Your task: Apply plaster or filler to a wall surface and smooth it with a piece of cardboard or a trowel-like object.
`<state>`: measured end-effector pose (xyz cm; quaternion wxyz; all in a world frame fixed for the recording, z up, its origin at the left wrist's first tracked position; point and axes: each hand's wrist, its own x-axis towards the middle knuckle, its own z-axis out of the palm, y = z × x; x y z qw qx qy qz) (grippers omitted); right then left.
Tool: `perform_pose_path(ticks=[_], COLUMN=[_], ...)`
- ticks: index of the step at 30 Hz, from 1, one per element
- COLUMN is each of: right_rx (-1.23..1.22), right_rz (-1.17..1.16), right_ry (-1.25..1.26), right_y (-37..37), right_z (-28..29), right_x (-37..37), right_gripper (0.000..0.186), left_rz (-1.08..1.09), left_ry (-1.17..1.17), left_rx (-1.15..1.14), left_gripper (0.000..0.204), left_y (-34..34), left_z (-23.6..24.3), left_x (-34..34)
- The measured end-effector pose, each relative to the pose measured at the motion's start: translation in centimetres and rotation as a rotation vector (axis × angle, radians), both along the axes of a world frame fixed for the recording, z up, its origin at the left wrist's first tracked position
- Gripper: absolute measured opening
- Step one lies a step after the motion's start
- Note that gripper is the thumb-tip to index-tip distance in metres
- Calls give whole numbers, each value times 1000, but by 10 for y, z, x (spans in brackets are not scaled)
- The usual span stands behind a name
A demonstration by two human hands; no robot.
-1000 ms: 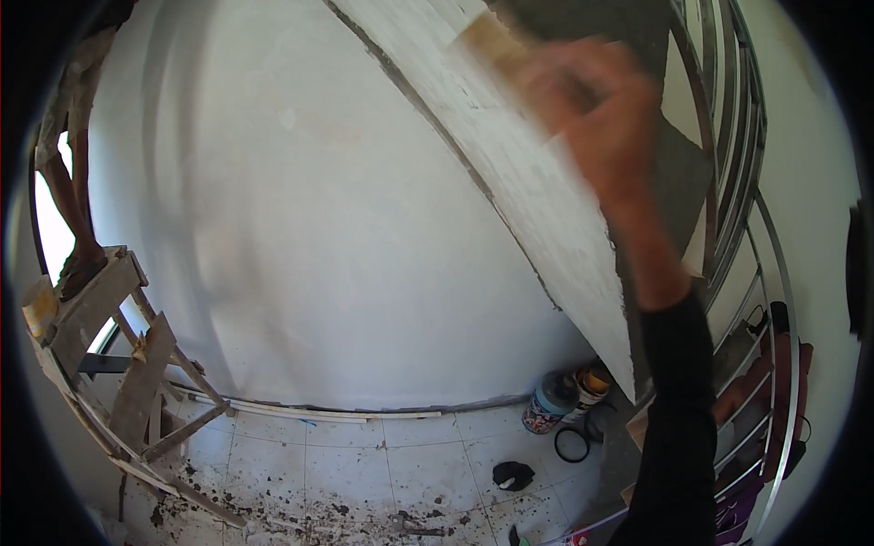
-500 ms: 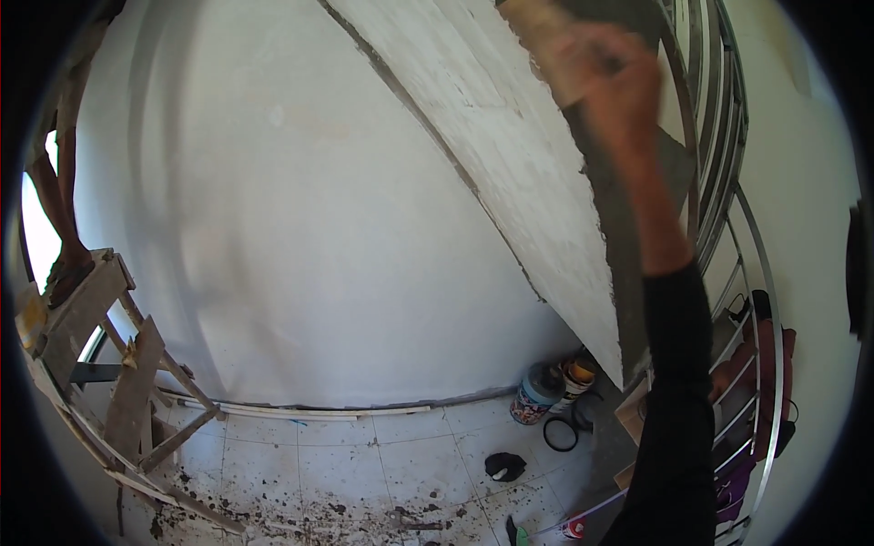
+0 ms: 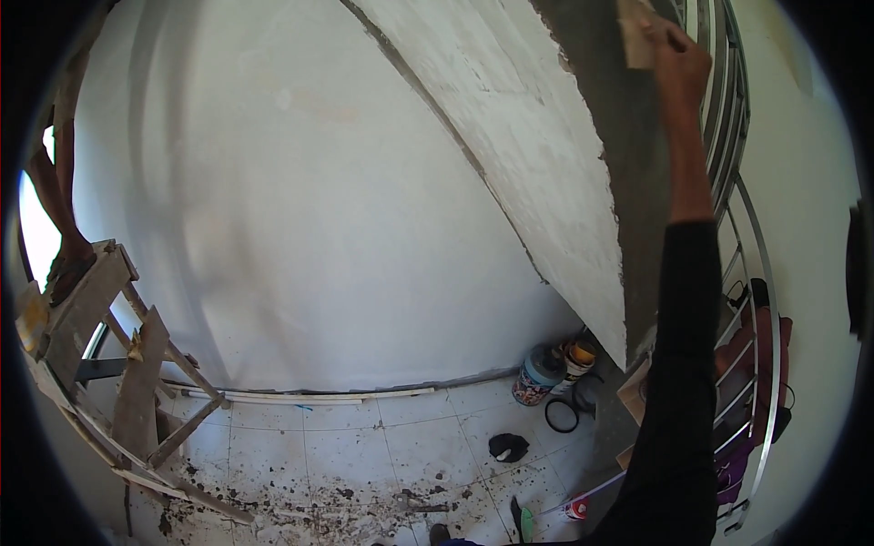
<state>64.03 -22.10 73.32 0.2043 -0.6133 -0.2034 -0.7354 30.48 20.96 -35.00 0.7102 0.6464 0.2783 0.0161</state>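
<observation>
My right hand (image 3: 683,71), at the end of a raised arm in a black sleeve, is closed on a flat tan rectangular piece (image 3: 635,36). Whether this piece is a scraper, a sponge or a float I cannot tell. It lies over the dark grey band (image 3: 628,127) along the staircase's side, near the top of the picture. Left of that band runs a sloping white plastered surface (image 3: 537,155) with a ragged edge. My left hand does not show.
A metal railing (image 3: 728,136) curves along the right. On the left, another person's foot (image 3: 71,273) rests on a wooden trestle (image 3: 96,287). Buckets (image 3: 539,373) stand below the slope. A black ring (image 3: 562,416), a dark lump (image 3: 507,447) and dirt specks lie on the tiled floor (image 3: 341,446).
My right hand has moved right and slightly up with the tan piece, from the ragged plaster edge onto the grey band. The view has shifted slightly.
</observation>
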Motion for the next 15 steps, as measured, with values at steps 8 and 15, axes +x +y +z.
perform_pose_path(ticks=[8,15], right_rx=[-487,14], right_rz=[-76,-7], right_ry=[28,-65], right_y=[71,-19], right_z=[-103,4], right_x=[16,30], right_gripper=[18,20], left_rz=[-302,-341], left_ry=[-402,-288], left_rx=[930,1171], left_gripper=[22,33], left_y=[49,45], left_z=[-1,5], left_x=[-34,15])
